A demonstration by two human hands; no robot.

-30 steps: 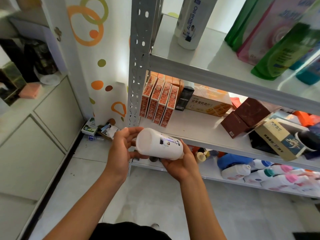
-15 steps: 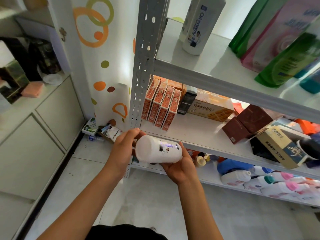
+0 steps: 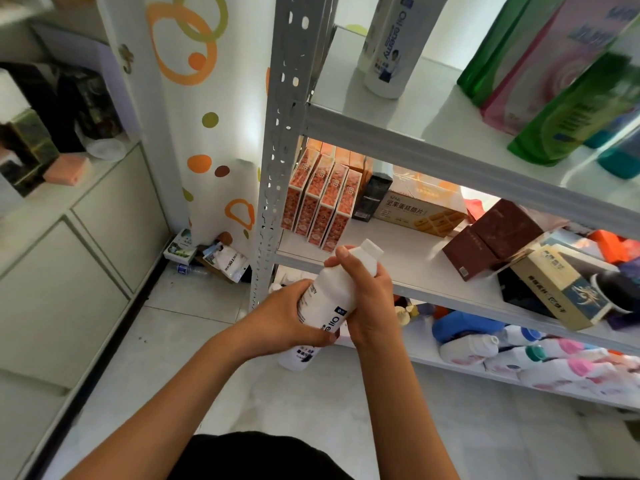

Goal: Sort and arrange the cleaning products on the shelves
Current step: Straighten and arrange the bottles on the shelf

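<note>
Both hands hold one white bottle [image 3: 332, 299] in front of the shelving, level with the middle shelf [image 3: 408, 261] and not resting on anything. My left hand [image 3: 287, 317] wraps its fingers round the lower body, over the label; my right hand [image 3: 367, 292] curls round the neck and shoulder just below the cap.

The bottle's long axis runs on a slant — cap end up and to the right, toward the shelves, base down and to the left, toward me. The blue print on the label reads along that axis.

By my reckoning this is the carry-and-orient step: the bottle is picked and turned nearly upright, but not yet placed. A matching tall white bottle [image 3: 391, 46] stands on the top shelf [image 3: 433, 109], with bare board beside it, so that looks the likely spot — though that is a guess. The next move calls for lifting clear of the shelf's front rail, bringing the base level, and setting it down upright beside its twin without knocking it.
</note>
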